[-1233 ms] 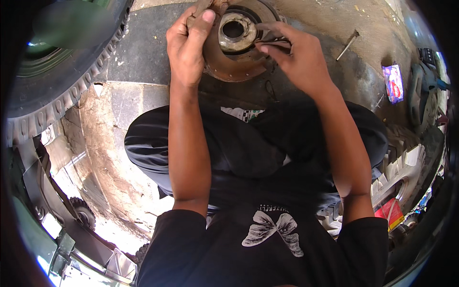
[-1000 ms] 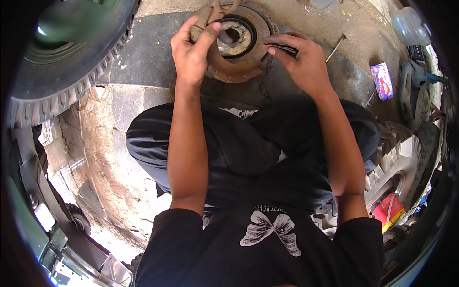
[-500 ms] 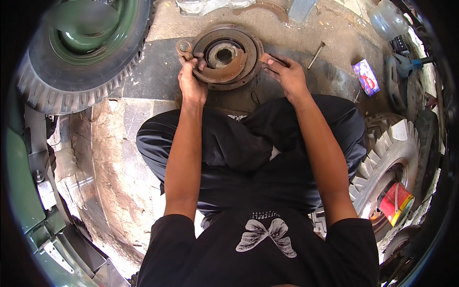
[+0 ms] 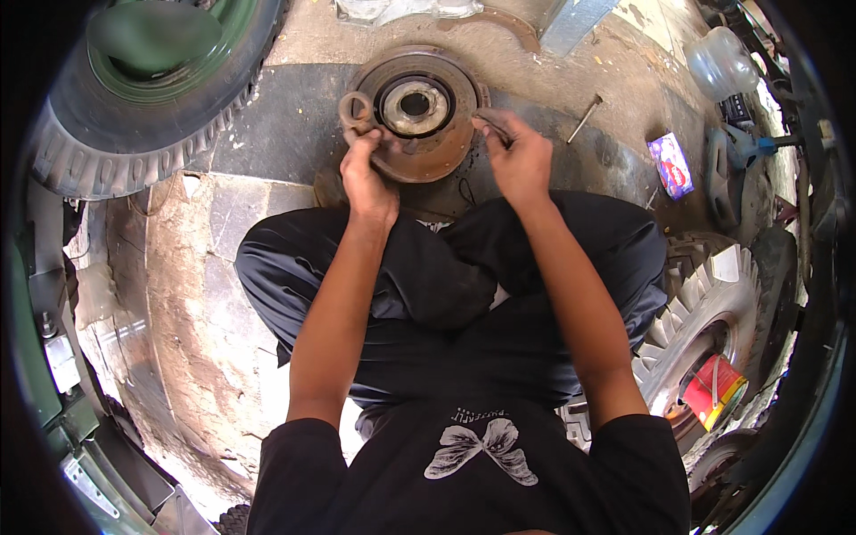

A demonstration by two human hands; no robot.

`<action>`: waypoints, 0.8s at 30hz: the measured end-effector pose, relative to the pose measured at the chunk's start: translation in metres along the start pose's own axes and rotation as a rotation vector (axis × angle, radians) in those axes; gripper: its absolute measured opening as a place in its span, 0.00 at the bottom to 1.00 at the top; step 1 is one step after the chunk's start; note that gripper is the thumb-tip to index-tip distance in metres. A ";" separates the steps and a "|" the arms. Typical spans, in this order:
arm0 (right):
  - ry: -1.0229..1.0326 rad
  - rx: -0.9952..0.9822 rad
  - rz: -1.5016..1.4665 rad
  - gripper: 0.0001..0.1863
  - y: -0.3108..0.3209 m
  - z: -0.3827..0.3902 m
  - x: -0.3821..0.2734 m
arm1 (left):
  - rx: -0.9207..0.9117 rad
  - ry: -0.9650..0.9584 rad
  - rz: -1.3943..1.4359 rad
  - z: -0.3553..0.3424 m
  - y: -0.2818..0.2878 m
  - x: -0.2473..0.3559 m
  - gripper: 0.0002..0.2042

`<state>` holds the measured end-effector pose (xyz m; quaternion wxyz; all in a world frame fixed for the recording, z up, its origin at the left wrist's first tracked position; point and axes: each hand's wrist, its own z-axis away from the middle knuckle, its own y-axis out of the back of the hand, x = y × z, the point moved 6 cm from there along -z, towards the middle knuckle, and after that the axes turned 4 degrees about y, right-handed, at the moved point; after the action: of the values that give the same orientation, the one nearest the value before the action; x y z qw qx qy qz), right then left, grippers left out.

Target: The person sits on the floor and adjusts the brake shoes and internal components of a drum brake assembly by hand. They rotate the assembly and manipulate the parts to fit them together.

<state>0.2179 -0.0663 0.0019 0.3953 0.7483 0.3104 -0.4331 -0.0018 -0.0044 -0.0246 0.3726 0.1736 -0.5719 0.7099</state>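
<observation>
My left hand (image 4: 367,174) is closed around the left end of a rusty, curved brake shoe (image 4: 423,167), just below its round metal eye (image 4: 357,109). The shoe is tilted up over the near side of a round, rusty brake drum or backing plate (image 4: 428,64), which lies on the floor with a hole at its centre. At the shoe's right end, my right hand (image 4: 520,159) pinches a small flat, brownish piece (image 4: 489,117) against or close to the shoe. Fingers partly cover that piece, so its kind is unclear.
A large tyre on a green wheel (image 4: 134,160) lies at the far left. To the right are a bolt-like rod (image 4: 585,119), a purple packet (image 4: 670,166), a clear plastic jug (image 4: 718,64), another tyre (image 4: 704,294) and a red can (image 4: 713,390). A metal post (image 4: 571,27) stands behind.
The brake shoe has tilted and shifted toward me, so its broad outer face shows and the plate's centre is uncovered. My right hand has moved left and nearer, to the shoe's right end.
</observation>
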 end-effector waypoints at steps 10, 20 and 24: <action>-0.088 -0.224 0.342 0.21 -0.037 0.033 -0.014 | -0.215 -0.148 -0.121 0.006 -0.027 -0.016 0.05; -0.235 -0.377 0.160 0.52 -0.058 0.049 -0.003 | -0.062 -0.164 -0.221 0.003 -0.017 -0.013 0.23; -0.284 -0.398 0.226 0.55 -0.063 0.029 -0.003 | 0.048 -0.127 -0.002 -0.004 -0.014 -0.009 0.23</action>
<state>0.1541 -0.0611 -0.0246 0.6199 0.6175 0.2453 -0.4174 0.0152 -0.0022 -0.0223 0.3318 0.2279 -0.5771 0.7106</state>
